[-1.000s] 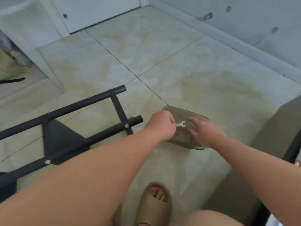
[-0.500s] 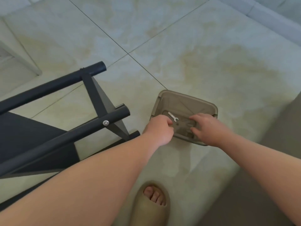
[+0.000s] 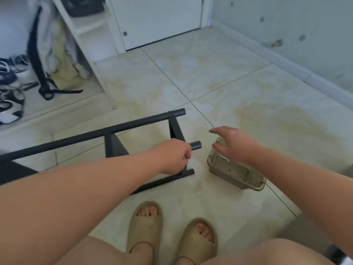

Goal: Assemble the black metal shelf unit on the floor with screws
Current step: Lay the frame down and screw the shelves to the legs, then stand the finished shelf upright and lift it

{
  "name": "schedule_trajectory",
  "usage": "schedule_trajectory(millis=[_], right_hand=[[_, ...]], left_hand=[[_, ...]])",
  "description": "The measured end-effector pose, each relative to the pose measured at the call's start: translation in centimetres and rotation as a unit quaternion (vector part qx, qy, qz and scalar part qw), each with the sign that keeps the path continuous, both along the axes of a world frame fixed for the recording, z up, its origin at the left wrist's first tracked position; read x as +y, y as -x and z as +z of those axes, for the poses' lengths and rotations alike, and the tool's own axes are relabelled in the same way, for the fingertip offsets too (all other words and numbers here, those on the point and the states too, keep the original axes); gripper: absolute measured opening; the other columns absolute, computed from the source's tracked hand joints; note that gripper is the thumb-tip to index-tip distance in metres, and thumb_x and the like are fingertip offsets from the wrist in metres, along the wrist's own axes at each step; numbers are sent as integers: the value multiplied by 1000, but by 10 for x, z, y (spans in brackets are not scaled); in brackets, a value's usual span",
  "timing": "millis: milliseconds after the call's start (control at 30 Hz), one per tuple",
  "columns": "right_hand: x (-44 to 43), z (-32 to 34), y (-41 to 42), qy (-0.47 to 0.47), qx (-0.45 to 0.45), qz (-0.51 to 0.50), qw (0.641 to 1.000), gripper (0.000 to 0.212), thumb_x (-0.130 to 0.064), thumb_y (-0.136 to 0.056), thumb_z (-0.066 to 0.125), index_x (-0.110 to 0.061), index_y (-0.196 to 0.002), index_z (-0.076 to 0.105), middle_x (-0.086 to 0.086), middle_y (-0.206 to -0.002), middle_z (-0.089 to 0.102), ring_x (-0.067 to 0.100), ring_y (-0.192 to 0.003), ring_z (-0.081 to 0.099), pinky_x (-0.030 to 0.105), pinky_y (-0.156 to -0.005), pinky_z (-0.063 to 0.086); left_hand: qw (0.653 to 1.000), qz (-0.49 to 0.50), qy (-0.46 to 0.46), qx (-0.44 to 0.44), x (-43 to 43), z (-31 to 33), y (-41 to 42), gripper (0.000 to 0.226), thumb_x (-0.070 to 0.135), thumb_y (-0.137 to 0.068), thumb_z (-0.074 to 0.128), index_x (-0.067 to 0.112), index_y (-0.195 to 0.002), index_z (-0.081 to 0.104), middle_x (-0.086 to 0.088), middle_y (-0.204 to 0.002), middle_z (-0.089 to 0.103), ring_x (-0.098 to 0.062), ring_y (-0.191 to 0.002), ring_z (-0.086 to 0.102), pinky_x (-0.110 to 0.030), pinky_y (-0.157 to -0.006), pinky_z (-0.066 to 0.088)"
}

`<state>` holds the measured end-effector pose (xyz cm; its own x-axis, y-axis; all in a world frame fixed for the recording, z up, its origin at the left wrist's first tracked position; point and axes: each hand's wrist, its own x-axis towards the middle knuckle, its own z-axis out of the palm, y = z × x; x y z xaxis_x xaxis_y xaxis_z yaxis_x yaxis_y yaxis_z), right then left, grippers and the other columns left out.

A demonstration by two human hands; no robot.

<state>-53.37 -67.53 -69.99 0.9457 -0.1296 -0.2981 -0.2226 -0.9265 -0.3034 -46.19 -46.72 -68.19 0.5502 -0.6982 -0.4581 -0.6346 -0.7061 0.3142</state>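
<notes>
Soft, even daylight fills the room, with only faint shadows on the pale tile floor [image 3: 219, 88]. The picture is slightly soft throughout. Shoes [image 3: 9, 92] at the left edge are smeared by blur, and straight lines bow near the borders.

Lying on the floor tiles [image 3: 219, 77]: shelf frame [image 3: 118, 129] at left, plastic tray [image 3: 236, 175] just right, sandalled feet [image 3: 145, 222] nearer.

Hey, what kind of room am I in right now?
Probably a home entryway: pale floor tiles, a white door, and shoes beside a hanging bag at a white cabinet.
</notes>
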Motion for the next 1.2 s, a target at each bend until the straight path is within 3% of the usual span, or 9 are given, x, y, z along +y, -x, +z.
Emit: schedule_trajectory(millis=[100,233,333,400,467,633,867,1033,1200], right_hand=[[30,17,-20,26,27,40,999,55,-38,-102,52,-28,-154,36,-2,-156,40,23,-138,45,41,-111,40],[56,12,-40,39,94,45,994,54,-40,-101,54,-26,-151,40,1,-152,44,25,-135,47,41,-108,42],[65,-5,-47,42,124,38,991,32,-36,-99,56,-25,-128,59,3,-125,62,25,-106,62,36,-88,52],[66,-16,-48,37,115,36,992,18,-37,-98,58,-23,-109,61,1,-102,62,22,-89,60,31,-68,46],[64,-19,-49,16,104,20,994,15,-39,-95,64,-25,-99,60,-3,-90,58,18,-80,55,28,-60,39],[56,-21,-51,-21,72,7,997,19,-39,-90,72,-25,-103,69,-4,-94,60,20,-90,57,35,-79,48],[60,-7,-64,-49,-78,7,996,22,-30,-92,72,-17,-110,71,-4,-95,57,20,-88,57,35,-81,47],[63,39,-83,-49,-198,6,979,25,-21,-90,76,-12,-113,72,-2,-101,59,22,-86,58,36,-81,48],[63,110,-104,-29,-329,27,944,38,-14,-83,82,-4,-118,70,7,-111,64,21,-89,62,34,-92,51]], left_hand=[[998,45,-16,-28,39,15,-15,20,24,-97,54,25,-116,60,3,-106,62,-21,-102,59,-37,-87,51],[996,81,-39,-25,76,9,-24,30,26,-97,58,21,-127,55,-2,-117,61,-22,-106,57,-36,-90,50],[996,76,-42,6,85,-3,-30,34,26,-97,60,21,-129,53,-3,-119,60,-20,-102,56,-31,-81,45],[997,53,-52,13,84,-10,-36,34,26,-97,60,22,-130,51,-2,-118,60,-20,-99,55,-30,-76,42],[997,30,-69,4,81,-13,-41,34,22,-96,58,23,-129,51,-2,-115,60,-22,-99,57,-31,-73,41],[992,-12,-114,-59,72,-14,-48,32,10,-93,54,22,-122,55,1,-94,56,-22,-84,56,-32,-62,40],[978,26,-158,-133,63,19,-61,31,4,-91,53,20,-117,60,1,-81,48,-20,-74,50,-32,-63,38],[975,70,-88,-190,78,55,-76,31,7,-90,54,20,-118,61,1,-85,52,-21,-78,52,-32,-66,40],[965,131,48,-221,87,92,-84,18,16,-94,57,20,-111,60,0,-88,57,-22,-80,54,-33,-62,37]])
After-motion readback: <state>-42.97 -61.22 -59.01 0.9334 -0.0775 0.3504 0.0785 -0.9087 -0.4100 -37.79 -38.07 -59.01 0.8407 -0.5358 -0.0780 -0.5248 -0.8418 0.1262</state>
